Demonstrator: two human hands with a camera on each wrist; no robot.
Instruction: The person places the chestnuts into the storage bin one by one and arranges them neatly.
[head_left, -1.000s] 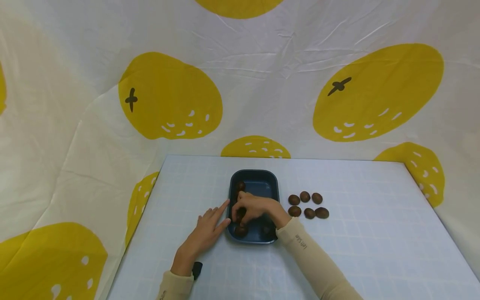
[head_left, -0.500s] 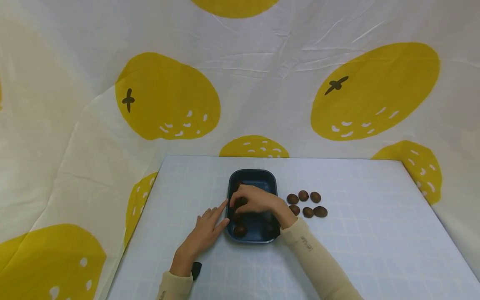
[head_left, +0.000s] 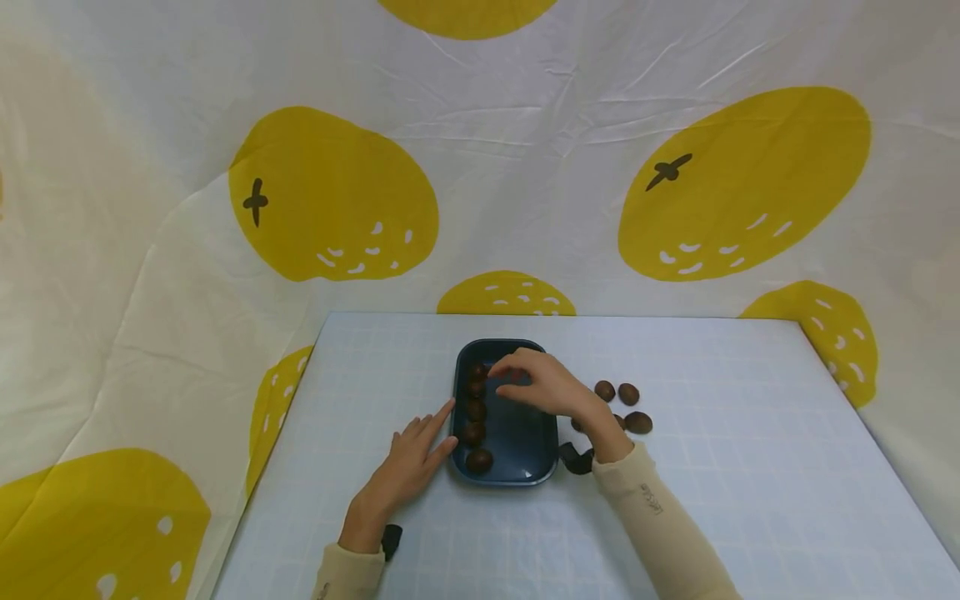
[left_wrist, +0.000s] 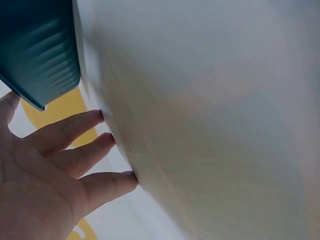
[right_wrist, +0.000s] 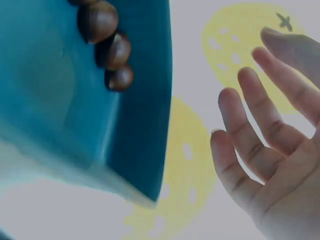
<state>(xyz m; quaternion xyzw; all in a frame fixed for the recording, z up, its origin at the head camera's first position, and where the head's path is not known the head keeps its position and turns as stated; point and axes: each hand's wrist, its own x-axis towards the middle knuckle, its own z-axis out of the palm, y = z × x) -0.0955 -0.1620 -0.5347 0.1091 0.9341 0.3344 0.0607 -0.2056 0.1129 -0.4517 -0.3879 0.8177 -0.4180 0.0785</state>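
A dark blue tray (head_left: 525,442) stands on the table, and a column of several glossy brown chestnuts (head_left: 476,410) runs along its left inner side. My right hand (head_left: 543,383) hovers over the tray's upper right part, fingers loosely bent and nothing between them. In the right wrist view that hand (right_wrist: 270,135) shows spread, empty fingers beside the tray wall (right_wrist: 137,135). At the tray's left side rests my left hand (head_left: 408,458), its index finger and thumb at the rim. Three of its fingertips meet the table in the left wrist view, near the ribbed tray side (left_wrist: 50,65).
To the right of the tray lie several more chestnuts (head_left: 628,394), some partly hidden behind my right wrist. The table (head_left: 750,467) ends at the back against a white cloth (head_left: 525,183) printed with yellow fruit.
My right hand has left the chestnut column, rising and moving right and away from it with its fingers parted. The column now shows uncovered. The left hand stays put.
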